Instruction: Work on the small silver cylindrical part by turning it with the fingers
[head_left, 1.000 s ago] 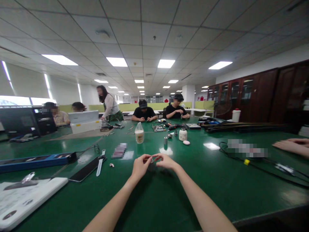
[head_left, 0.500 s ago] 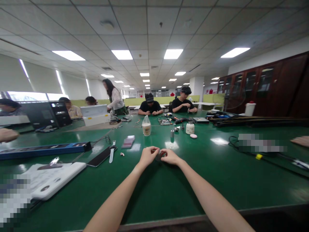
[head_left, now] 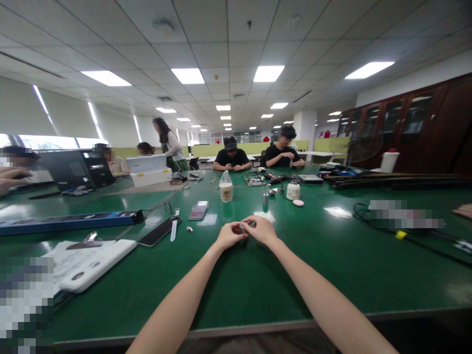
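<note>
Both hands meet over the green table (head_left: 295, 265) around a small metallic cylinder (head_left: 242, 226), mostly hidden by fingers. My left hand (head_left: 229, 235) wraps it from the left side. From the right, my right hand (head_left: 261, 229) is closed with its fingertips at the cylinder's top. Beyond them stands a silver metal cylinder (head_left: 265, 199), upright, touched by neither hand. Just behind it lie a small shiny metal part (head_left: 272, 192) and a dark small part (head_left: 281, 188). A white patterned jar (head_left: 293, 190) stands to their right, with a pale pink round lid (head_left: 298, 202) beside it.
A bagged cup (head_left: 226, 191) stands ahead. Leftward are a phone-like blurred item (head_left: 198, 210), an earbud (head_left: 189, 229), a watch (head_left: 174, 226), a black tablet (head_left: 157, 237), a clipboard (head_left: 99, 265) and a long blue box (head_left: 70, 222). Cables (head_left: 416, 246) lie right. Several people sit around.
My right hand has moved from beside the small cylinder to its top, fingers closing in. The view has tilted and shifted, so the table's near edge shows more.
</note>
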`<state>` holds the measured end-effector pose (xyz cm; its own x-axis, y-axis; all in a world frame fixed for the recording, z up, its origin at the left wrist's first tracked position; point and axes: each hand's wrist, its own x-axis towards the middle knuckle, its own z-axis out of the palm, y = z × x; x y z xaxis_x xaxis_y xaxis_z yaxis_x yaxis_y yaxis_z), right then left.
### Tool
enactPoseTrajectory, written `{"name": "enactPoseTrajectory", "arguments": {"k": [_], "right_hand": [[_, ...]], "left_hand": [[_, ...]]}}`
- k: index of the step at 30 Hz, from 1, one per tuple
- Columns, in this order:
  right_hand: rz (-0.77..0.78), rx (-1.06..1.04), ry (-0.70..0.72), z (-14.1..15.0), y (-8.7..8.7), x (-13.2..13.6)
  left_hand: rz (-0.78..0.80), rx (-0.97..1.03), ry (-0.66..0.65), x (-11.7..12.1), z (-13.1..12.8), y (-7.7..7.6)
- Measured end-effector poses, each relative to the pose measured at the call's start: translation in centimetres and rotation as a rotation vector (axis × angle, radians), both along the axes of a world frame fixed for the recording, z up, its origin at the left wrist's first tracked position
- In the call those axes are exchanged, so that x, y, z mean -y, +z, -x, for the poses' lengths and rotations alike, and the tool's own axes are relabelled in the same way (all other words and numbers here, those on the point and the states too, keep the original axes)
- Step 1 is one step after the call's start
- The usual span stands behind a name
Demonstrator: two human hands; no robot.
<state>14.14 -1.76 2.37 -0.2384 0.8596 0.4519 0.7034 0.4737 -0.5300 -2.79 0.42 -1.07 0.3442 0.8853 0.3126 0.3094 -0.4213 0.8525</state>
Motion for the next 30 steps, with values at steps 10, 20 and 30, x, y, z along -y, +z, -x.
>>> {"name": "enactPoseTrajectory", "arguments": {"k": [10, 20, 30], "right_hand": [[-0.008, 0.019, -0.256, -2.8, 0.0, -2.0], [0.103, 0.004, -0.241, -5.6, -2.6, -3.4], [0.030, -0.201, 0.016, -3.3, -1.9, -3.6]], "left_hand": [[0.053, 0.015, 0.019, 0.1, -0.3, 0.1], [0.078, 0.013, 0.034, 0.4, -0.6, 0.4], [0.012, -0.018, 0.031, 0.4, -0.5, 0.2]]}}
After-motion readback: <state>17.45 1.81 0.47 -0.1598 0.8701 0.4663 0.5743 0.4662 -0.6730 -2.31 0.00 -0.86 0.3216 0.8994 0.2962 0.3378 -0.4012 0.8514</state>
